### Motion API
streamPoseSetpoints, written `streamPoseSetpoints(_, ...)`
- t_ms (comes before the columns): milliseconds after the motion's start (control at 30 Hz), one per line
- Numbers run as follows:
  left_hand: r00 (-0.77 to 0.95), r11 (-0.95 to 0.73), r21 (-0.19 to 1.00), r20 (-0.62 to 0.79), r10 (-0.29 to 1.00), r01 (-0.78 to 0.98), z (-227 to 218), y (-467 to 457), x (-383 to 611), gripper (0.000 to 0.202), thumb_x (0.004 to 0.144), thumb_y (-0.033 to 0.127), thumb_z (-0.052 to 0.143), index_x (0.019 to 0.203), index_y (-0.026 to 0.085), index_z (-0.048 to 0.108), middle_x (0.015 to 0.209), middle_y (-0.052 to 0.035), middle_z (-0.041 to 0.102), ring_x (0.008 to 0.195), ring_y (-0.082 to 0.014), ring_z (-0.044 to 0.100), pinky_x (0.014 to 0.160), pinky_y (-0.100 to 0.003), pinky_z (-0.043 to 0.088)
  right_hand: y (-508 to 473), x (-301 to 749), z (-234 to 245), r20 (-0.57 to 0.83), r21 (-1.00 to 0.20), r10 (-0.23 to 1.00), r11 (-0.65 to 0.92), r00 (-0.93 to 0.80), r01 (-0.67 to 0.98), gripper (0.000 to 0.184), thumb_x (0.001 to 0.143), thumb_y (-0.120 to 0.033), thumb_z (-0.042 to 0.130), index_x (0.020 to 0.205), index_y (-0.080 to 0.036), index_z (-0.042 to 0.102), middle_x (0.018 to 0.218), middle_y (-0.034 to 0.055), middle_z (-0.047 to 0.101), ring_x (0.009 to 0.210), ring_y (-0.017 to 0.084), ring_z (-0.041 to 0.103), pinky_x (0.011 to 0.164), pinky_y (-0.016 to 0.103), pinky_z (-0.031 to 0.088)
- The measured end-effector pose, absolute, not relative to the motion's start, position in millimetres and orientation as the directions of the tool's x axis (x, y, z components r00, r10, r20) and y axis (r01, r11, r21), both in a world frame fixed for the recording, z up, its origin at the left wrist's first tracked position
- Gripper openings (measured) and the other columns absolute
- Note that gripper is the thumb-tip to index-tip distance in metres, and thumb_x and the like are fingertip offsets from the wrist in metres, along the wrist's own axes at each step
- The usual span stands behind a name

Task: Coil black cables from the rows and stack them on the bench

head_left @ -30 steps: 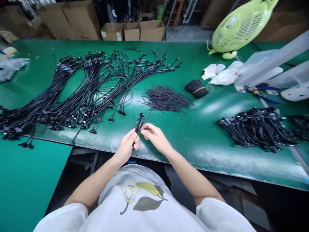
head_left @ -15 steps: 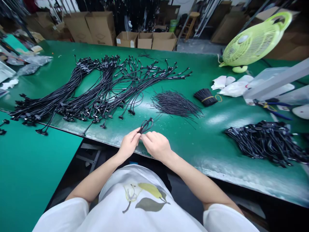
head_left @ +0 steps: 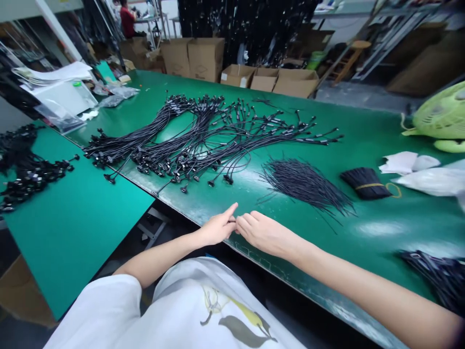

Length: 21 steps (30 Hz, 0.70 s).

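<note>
My left hand [head_left: 218, 228] is at the bench's near edge, its index finger pointing up and the other fingers curled in. My right hand [head_left: 262, 232] meets it there, fingers folded into a pinch. A small dark bit shows between the fingertips, but whatever they hold is mostly hidden. Just beyond the hands lies a loose pile of thin black ties [head_left: 305, 184]. Further left, long black cables [head_left: 196, 140] with plug ends spread over the green bench [head_left: 363, 121].
A banded black bundle [head_left: 366, 184] and white plastic bags [head_left: 425, 182] lie to the right, with coiled black cables [head_left: 436, 274] nearer me. A green fan [head_left: 441, 114] stands at the far right. More cables [head_left: 32, 169] rest on the left table. Cardboard boxes [head_left: 205, 58] line the back.
The view has swung left, so the bench things sit further right. The looped black cable that stood up from my hands no longer shows. My left index finger is now stretched out.
</note>
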<state>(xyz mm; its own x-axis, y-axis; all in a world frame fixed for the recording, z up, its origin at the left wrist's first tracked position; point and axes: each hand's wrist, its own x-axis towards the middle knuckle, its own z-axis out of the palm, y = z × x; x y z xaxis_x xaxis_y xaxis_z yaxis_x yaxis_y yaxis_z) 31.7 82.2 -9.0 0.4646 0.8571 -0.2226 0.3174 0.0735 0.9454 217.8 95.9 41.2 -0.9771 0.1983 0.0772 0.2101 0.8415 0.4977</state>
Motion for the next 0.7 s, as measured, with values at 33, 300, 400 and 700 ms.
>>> streamPoseSetpoints(33,0.475,0.047,0.929,-0.231,0.849,0.367,-9,81,32,0.074,0.086,0.023,0.043,0.154,0.012,0.015,0.070,0.0021,0.061,0.056,-0.0123,0.050,0.062,-0.025,0.043,94,217,39,0.056,0.511,0.196,0.837,-0.979,0.197,0.024,0.089,-0.010,0.041,0.078,-0.014,0.062,0.068,0.0068,0.047,0.062,0.021,0.043,0.055,0.036,0.028)
streamPoseSetpoints(300,0.440,-0.195,0.777,-0.116,0.890,0.598,-9,90,39,0.072,0.085,0.015,0.040,0.154,0.016,0.018,0.132,-0.0152,0.059,0.115,-0.0281,0.059,0.096,-0.041,0.045,91,198,18,0.191,0.409,0.448,0.772,-0.873,0.486,0.034,0.079,0.005,0.032,0.073,-0.015,0.059,0.061,0.0074,0.044,0.054,0.021,0.036,0.052,0.036,0.023)
streamPoseSetpoints(400,0.391,-0.184,0.760,-0.098,0.915,0.624,-11,104,42,0.069,0.086,0.014,0.037,0.152,0.012,0.021,0.136,-0.0176,0.055,0.120,-0.0292,0.056,0.102,-0.044,0.042,110,197,9,0.236,0.364,0.544,0.719,-0.806,0.592,0.030,0.079,0.004,0.035,0.071,-0.015,0.057,0.062,0.0085,0.048,0.055,0.021,0.040,0.052,0.035,0.024)
streamPoseSetpoints(700,0.291,0.152,0.988,-0.157,0.944,0.040,-3,136,53,0.073,0.076,0.010,0.048,0.148,0.015,0.034,0.145,-0.0142,0.045,0.129,-0.0271,0.045,0.108,-0.043,0.037,136,185,9,0.525,-0.287,0.806,0.469,-0.272,0.835,0.028,0.096,-0.024,0.039,0.076,-0.019,0.059,0.072,0.0051,0.062,0.065,0.018,0.057,0.060,0.030,0.036)
